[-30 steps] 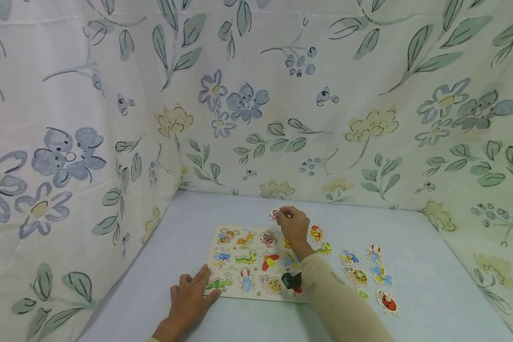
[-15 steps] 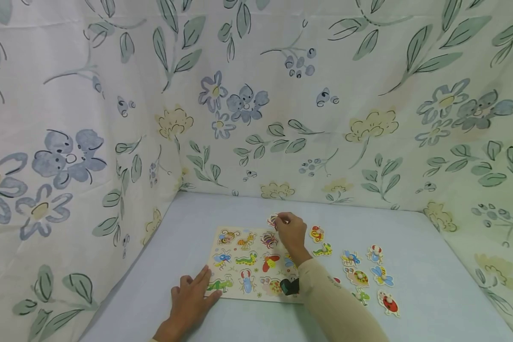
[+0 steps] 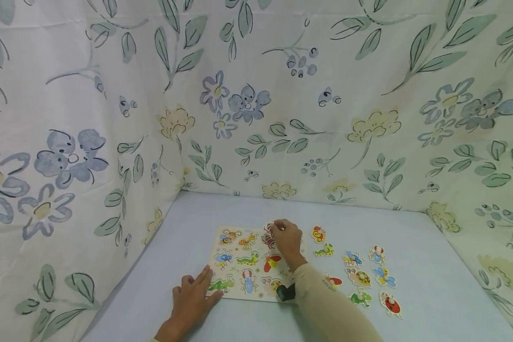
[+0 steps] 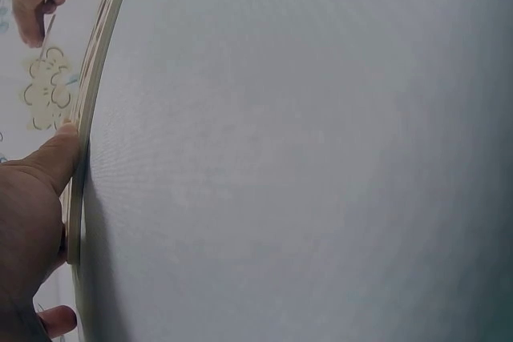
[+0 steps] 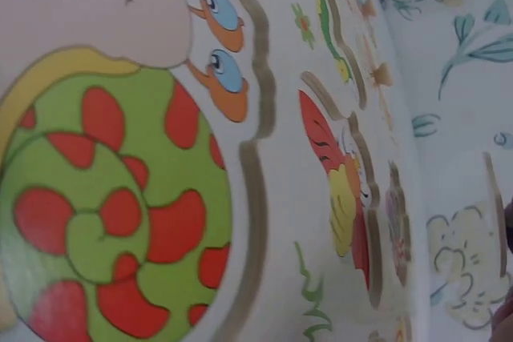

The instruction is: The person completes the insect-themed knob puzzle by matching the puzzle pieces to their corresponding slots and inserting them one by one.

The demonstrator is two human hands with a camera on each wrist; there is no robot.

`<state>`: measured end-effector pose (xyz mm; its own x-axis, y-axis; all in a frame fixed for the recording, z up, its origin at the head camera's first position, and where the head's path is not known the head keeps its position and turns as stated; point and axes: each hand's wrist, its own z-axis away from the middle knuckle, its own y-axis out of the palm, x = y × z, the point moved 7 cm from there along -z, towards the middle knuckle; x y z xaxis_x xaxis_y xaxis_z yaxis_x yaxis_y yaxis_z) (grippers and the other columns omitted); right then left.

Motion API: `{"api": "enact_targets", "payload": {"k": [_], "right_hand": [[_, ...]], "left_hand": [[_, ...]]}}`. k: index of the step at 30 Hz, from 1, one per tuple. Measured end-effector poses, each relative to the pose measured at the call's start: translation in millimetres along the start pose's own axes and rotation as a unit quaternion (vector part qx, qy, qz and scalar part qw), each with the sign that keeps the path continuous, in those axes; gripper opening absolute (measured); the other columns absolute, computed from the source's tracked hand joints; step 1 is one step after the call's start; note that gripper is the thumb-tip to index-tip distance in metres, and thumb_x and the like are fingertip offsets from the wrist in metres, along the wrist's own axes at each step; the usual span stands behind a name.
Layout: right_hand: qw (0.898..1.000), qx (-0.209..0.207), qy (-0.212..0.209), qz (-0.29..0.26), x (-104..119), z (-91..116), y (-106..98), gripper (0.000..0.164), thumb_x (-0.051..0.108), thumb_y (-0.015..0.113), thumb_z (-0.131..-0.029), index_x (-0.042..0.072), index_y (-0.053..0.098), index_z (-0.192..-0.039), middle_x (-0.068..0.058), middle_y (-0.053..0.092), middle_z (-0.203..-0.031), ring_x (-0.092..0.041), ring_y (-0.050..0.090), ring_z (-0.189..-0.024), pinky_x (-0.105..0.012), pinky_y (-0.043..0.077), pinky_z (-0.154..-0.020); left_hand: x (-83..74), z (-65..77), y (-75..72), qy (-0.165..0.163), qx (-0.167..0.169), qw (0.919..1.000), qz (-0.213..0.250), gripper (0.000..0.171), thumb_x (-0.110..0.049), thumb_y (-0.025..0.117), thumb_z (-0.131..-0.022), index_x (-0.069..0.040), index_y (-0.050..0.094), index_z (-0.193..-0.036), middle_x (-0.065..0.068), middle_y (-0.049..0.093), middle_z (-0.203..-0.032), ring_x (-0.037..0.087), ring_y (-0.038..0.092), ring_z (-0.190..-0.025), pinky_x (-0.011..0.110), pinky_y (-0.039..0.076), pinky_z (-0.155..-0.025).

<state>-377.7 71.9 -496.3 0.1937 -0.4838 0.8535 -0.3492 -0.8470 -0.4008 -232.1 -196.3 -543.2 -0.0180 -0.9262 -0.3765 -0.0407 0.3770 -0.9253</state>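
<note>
My right hand point(image 3: 288, 240) pinches a spider puzzle piece point(image 3: 268, 227), tilted just above the printed spider at the back of the board. In the right wrist view only the thin edge of that piece point(image 5: 494, 214) shows at the far right. The wooden insect puzzle board point(image 3: 235, 295) lies flat on the table. At its front left corner rests my left hand point(image 3: 191, 297), fingers along the left side and thumb on the front. The left wrist view has my left thumb point(image 4: 60, 158) against the board's edge point(image 4: 88, 102). My right forearm hides the board's right part.
Loose insect pieces lie right of the board: a yellow-red one point(image 3: 318, 234), a caterpillar point(image 3: 324, 250), a snail point(image 3: 359, 277), a ladybird point(image 3: 391, 304), a grasshopper point(image 3: 361, 297) and several others. A floral cloth point(image 3: 248, 156) surrounds the table point(image 3: 171, 251) at the back and sides.
My right hand has come down and nearer with the spider piece, from behind the board to over the spider's place. My left hand has stayed on the board's corner.
</note>
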Motion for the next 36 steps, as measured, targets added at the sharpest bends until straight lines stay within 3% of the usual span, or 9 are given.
{"api": "enact_targets", "payload": {"k": [9,21,36], "right_hand": [[0.999,0.019,0.034,0.026,-8.9,5.9,10.0,0.008,0.017,0.072,-0.084,0.010,0.074,-0.088,-0.003,0.071,-0.088,-0.020,0.063,-0.083,-0.038,0.049,-0.074],[0.997,0.045,0.045,0.036,-19.2,9.2,15.6,0.006,0.015,0.073,-0.083,0.011,0.073,-0.087,-0.003,0.071,-0.090,-0.022,0.062,-0.087,-0.040,0.048,-0.079],[0.993,0.073,0.070,0.056,-30.2,9.4,21.9,0.005,0.018,0.074,-0.084,0.013,0.073,-0.085,0.003,0.067,-0.079,-0.020,0.056,-0.081,-0.038,0.045,-0.073]], "left_hand": [[-2.4,1.8,-2.9,0.000,0.000,1.0000,-0.001,0.077,-0.055,0.067,-0.083,-0.008,0.049,-0.141,0.006,0.040,-0.150,0.031,0.039,-0.106,0.051,0.027,-0.078],[-1.5,0.8,-1.1,-0.006,0.002,1.0000,-0.001,0.077,-0.055,0.069,-0.082,-0.009,0.050,-0.142,0.004,0.040,-0.150,0.031,0.039,-0.106,0.051,0.027,-0.078],[-1.9,1.6,-1.6,-0.005,0.003,1.0000,0.001,0.077,-0.056,0.068,-0.082,-0.009,0.050,-0.141,0.005,0.040,-0.149,0.031,0.040,-0.106,0.051,0.027,-0.079]]}}
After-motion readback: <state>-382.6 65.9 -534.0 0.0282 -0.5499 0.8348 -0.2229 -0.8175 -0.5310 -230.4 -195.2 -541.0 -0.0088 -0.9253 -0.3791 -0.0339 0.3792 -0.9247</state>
